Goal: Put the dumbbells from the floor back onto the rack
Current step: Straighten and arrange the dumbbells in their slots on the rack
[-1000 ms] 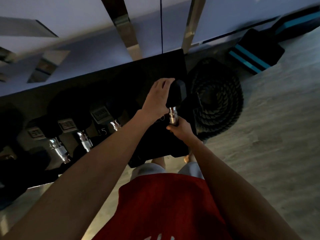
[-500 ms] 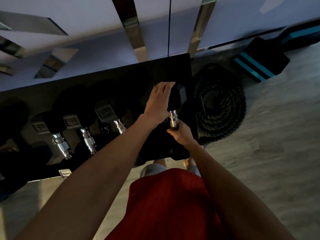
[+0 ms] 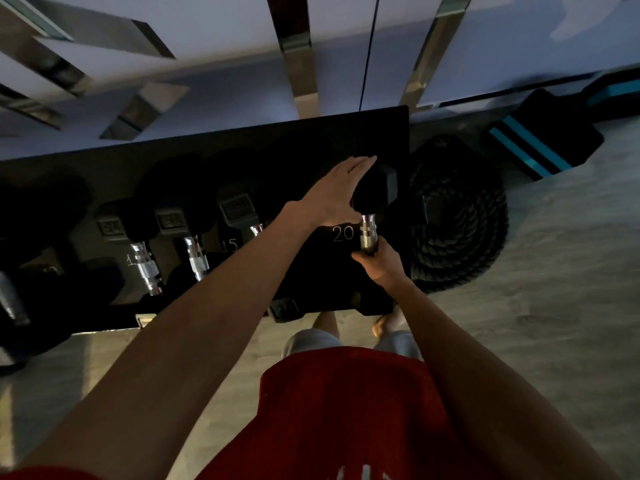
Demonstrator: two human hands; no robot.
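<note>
A pale grey floor (image 3: 540,306) with a faint stone-like mottling fills the right side and lower left of the frame. Across the top runs a light wall (image 3: 207,15) crossed by slanted, mirror-bright metal strips. Against it stands the black rack (image 3: 311,140), a broad matte slab spanning the middle from the left edge to right of centre, with white numerals 15 and 20 on its sloped face. At the rack's right end, a thick black braided rope (image 3: 460,216) lies coiled on the floor; in the upper right sits a black pad with teal stripes (image 3: 540,147).

The dumbbell (image 3: 375,199) is at the rack's right end, by the 20 mark: a black hexagonal rubber head above a ridged, shiny chrome handle. The left hand (image 3: 337,195) lies flat against the head's left side, fingers straight and pressed together. The right hand (image 3: 379,261) has its fingers curled tightly around the lower handle. To the left, other racked dumbbells (image 3: 194,237) show the same chrome handles and dark heads. A red shirt (image 3: 346,410) fills the bottom centre.
</note>
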